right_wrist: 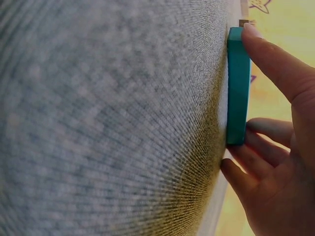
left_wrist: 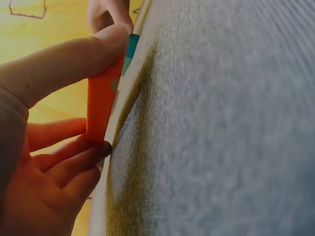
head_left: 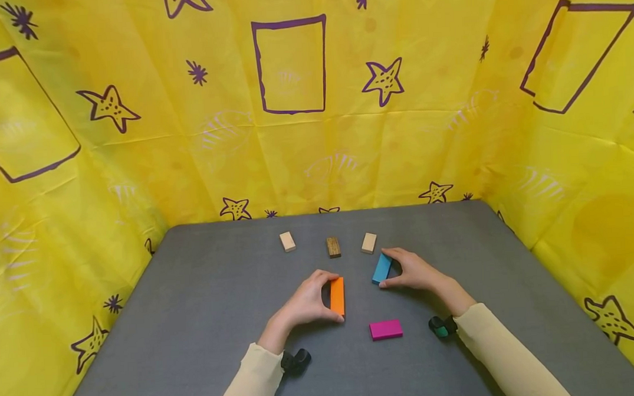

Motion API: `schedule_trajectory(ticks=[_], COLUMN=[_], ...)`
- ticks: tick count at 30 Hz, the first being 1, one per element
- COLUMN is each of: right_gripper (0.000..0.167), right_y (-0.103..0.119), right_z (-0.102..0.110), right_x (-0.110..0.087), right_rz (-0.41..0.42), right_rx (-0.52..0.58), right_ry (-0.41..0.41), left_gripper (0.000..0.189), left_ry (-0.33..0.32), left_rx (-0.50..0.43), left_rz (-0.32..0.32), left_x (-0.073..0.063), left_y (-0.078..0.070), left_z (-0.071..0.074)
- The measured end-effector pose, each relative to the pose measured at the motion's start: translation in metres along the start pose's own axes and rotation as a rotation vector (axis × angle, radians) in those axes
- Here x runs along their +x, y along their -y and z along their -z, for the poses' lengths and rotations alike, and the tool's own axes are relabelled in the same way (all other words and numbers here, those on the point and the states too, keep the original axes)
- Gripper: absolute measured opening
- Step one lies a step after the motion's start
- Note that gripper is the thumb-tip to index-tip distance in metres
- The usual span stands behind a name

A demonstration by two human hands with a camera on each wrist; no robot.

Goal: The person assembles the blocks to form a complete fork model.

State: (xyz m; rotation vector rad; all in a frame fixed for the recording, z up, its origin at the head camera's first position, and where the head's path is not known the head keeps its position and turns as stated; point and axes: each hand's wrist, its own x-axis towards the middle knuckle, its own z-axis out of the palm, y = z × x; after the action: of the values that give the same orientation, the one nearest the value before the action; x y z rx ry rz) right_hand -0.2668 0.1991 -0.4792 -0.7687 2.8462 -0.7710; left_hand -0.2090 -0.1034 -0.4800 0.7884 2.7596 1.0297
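My left hand [head_left: 309, 300] pinches an orange block [head_left: 337, 296] by its two ends, thumb at the near end and fingers at the far one. In the left wrist view the thumb presses one end of the orange block [left_wrist: 102, 105], and its shadow falls on the cloth. To the right, my right hand [head_left: 413, 269] pinches a blue block [head_left: 382, 269] the same way, thumb nearest me. The right wrist view shows the blue block [right_wrist: 238, 86] close to the table; whether it touches is hard to tell. A magenta block [head_left: 386, 329] lies between the forearms, touched by neither hand.
Beyond the hands stand a pale wooden block [head_left: 287, 242], a dark wooden block [head_left: 333, 247] and another pale block [head_left: 369, 243], the last close to the right fingertips. A yellow patterned curtain [head_left: 294, 163] borders the grey table [head_left: 205, 321] at the back and sides.
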Motion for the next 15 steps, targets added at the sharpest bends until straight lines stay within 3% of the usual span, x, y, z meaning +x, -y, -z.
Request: schedule_trajectory(ticks=[15], right_gripper=[0.092], right_y=[0.0009], right_z=[0.0004], right_x=[0.0003], right_rz=[-0.008], right_rx=[0.005], right_ry=[0.005], left_gripper=[0.086], left_ry=[0.002], left_rx=[-0.002], left_rz=[0.002], left_x=[0.0027], left_y=[0.0003], left_z=[-0.0039])
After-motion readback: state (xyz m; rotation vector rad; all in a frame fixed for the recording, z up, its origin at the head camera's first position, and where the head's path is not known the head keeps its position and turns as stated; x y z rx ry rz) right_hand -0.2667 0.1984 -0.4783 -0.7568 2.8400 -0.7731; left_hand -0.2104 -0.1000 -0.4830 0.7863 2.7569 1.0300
